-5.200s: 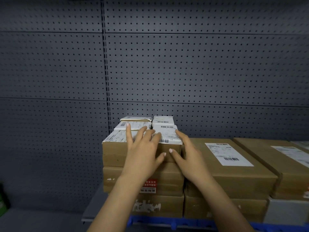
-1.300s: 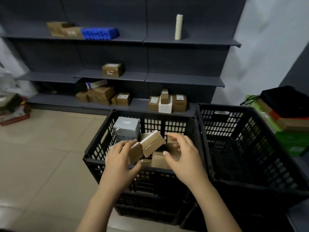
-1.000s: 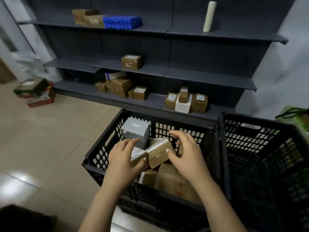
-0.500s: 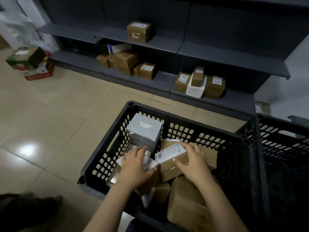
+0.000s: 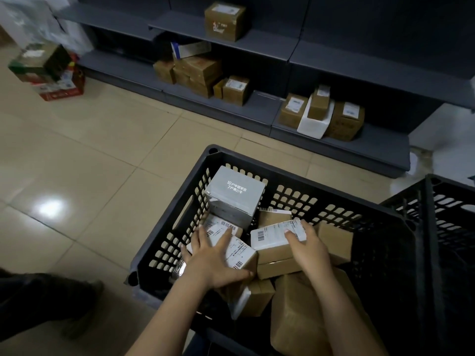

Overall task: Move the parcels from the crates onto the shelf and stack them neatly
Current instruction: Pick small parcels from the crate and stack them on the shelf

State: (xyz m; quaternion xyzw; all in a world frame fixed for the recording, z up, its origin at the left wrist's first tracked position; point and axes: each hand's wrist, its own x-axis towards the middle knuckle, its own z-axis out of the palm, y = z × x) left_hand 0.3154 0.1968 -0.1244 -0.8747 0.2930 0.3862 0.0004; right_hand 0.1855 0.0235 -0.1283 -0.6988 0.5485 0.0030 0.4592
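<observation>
A black slotted crate (image 5: 164, 242) in front of me holds several small cardboard parcels with white barcode labels. My left hand (image 5: 210, 258) is clasped around one labelled parcel (image 5: 240, 253) at the crate's left side. My right hand (image 5: 308, 249) grips another labelled brown parcel (image 5: 272, 240) near the middle, fingers over its top edge. A grey printed box (image 5: 235, 195) stands in the crate's far left corner. A larger brown parcel (image 5: 298, 312) lies at the near side, under my right forearm.
A second black crate (image 5: 452, 227) stands to the right. Dark grey shelving (image 5: 257, 109) across the tiled floor carries more brown parcels and a white box (image 5: 312, 123). Coloured cartons (image 5: 48, 70) are stacked on the floor at far left. A dark shoe (image 5: 51, 299) shows lower left.
I turned from the shelf stack to the crate. Over the last second the view tilted down and both hands sank lower into the crate, each closing on a labelled parcel.
</observation>
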